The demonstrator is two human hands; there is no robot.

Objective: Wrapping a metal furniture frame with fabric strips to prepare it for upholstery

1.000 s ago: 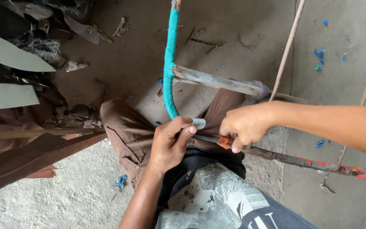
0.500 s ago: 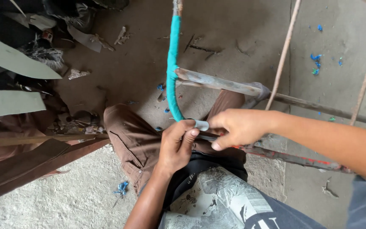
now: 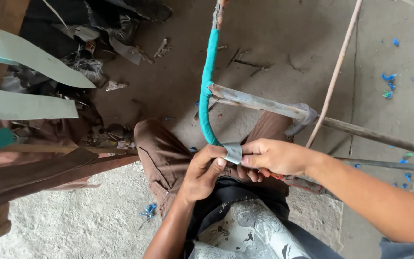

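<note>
A curved metal rod wrapped in teal tape runs from the top of the view down to my lap. At the lower end of the teal wrap sits a strip of grey tape. My left hand pinches the grey strip from the left, thumb on top. My right hand pinches the same strip from the right, fingertips meeting the left thumb. Under my right hand the rod continues as bare rusty metal with red marks. I sit with brown trousers under the frame.
A rusty flat crossbar joins the teal rod and runs right. Thin rods of the frame stand at right. Pale green strips and a wooden plank lie at left. Blue tape scraps dot the concrete floor.
My right hand has slid left along the rod from the red-marked part to the grey strip. Both hands now pinch the strip together.
</note>
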